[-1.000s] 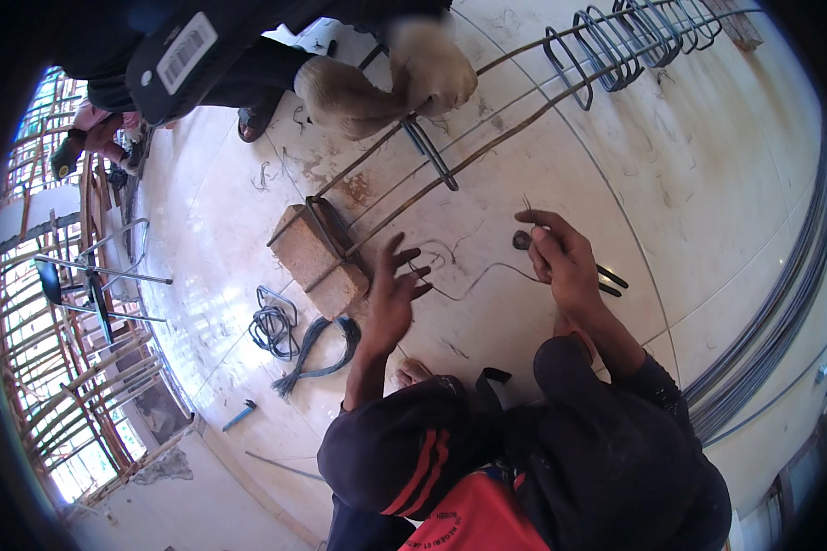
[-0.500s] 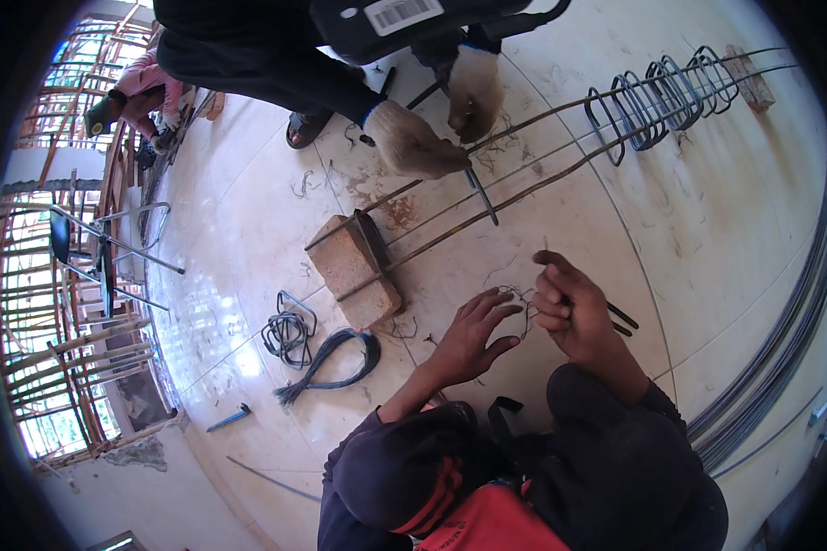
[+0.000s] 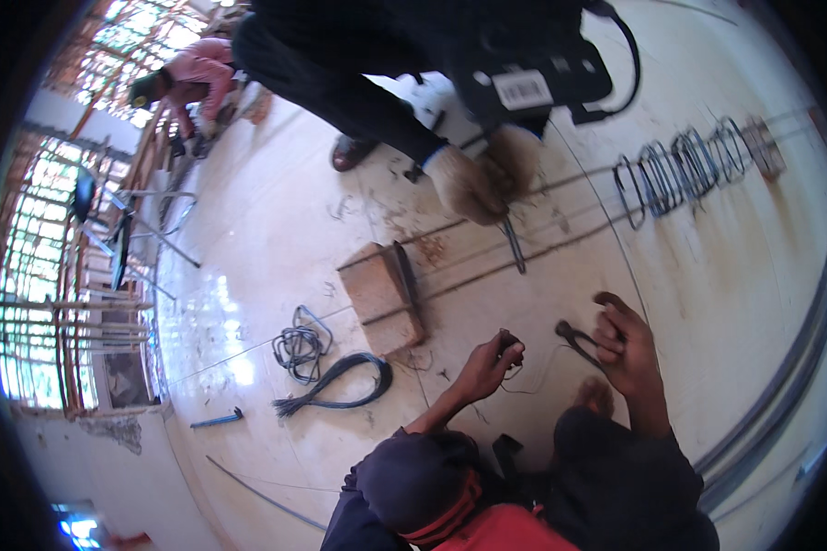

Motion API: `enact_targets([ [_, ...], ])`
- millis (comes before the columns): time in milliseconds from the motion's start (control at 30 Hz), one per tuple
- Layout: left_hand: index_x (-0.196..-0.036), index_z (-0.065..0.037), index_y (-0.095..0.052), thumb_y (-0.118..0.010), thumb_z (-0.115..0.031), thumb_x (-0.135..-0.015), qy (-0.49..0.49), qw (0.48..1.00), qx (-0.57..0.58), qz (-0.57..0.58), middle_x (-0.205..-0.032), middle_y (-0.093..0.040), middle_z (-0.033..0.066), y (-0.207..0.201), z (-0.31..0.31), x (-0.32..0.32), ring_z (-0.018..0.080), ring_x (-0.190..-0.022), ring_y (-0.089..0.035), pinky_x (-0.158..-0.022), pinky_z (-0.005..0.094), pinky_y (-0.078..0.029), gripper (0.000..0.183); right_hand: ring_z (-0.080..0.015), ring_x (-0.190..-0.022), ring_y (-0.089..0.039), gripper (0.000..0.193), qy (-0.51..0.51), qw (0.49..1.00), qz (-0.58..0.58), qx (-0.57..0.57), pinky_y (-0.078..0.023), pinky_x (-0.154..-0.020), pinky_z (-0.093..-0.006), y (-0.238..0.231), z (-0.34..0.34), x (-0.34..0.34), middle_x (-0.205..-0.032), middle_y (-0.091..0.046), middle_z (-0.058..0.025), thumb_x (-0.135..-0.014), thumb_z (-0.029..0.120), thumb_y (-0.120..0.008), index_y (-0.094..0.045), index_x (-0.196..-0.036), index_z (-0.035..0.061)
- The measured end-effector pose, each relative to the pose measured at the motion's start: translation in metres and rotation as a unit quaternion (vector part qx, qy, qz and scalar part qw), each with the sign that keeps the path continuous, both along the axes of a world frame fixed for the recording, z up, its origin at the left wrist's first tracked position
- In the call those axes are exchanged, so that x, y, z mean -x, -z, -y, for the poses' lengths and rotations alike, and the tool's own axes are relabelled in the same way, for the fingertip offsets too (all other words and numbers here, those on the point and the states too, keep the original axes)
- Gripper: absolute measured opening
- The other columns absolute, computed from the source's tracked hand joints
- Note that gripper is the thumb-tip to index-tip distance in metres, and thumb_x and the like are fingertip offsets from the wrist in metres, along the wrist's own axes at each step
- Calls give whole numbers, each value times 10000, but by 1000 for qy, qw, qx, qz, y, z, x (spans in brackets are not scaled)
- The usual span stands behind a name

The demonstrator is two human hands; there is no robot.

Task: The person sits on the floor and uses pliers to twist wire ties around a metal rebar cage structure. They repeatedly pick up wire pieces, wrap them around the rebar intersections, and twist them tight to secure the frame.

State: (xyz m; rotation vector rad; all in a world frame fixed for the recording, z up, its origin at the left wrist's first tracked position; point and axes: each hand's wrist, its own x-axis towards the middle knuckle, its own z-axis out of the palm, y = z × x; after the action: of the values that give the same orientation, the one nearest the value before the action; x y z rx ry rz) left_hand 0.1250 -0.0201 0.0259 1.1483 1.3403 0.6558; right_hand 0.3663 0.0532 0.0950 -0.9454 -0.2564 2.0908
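My left hand (image 3: 492,365) is closed with its fingertips pinched on a thin tie wire (image 3: 535,389), which curves away to the right. My right hand (image 3: 627,347) is wrapped round dark pincers (image 3: 575,336), their head pointing left and the index finger raised. Ahead of my hands, parallel steel bars (image 3: 469,281) rest across a brown block (image 3: 382,303). A co-worker's gloved hands (image 3: 483,180) meet over the bars beside a short dark bar or tool (image 3: 515,246); their exact grip is hidden.
Bent square stirrups (image 3: 685,173) stand around the bars at the right, near another block (image 3: 764,149). A wire bundle (image 3: 377,375) and loose stirrups (image 3: 301,345) lie left. Long rods (image 3: 772,404) curve along the right. Another person (image 3: 198,78) crouches beyond a folding chair (image 3: 124,225).
My left hand has gone from spread fingers to a pinch on the wire. My right hand has turned and moved right and down, the pincers' head now showing. The whole view has shifted.
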Motion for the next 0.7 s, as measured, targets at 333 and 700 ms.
enact_targets([
  [333,-1078,-7,-518,-446,-360,-1003,-252,961,36,110,-885,-563,80,-14,-15,23,163,-734,-610,-611,307,-549,368,-226,-727,-660,226,-79,755,493,-424,-519,-660,-329,65,25,-8,-817,-677,-148,-929,153,-518,-617,-1069,6],
  [700,-1111,-14,-514,-487,-430,-973,-445,890,19,99,-905,-539,89,-15,-9,45,163,-699,-554,-550,326,-545,439,-260,-721,-558,419,-326,479,498,-646,-406,-678,-398,69,30,-22,-708,-580,-77,-617,563,-767,-709,-637,148],
])
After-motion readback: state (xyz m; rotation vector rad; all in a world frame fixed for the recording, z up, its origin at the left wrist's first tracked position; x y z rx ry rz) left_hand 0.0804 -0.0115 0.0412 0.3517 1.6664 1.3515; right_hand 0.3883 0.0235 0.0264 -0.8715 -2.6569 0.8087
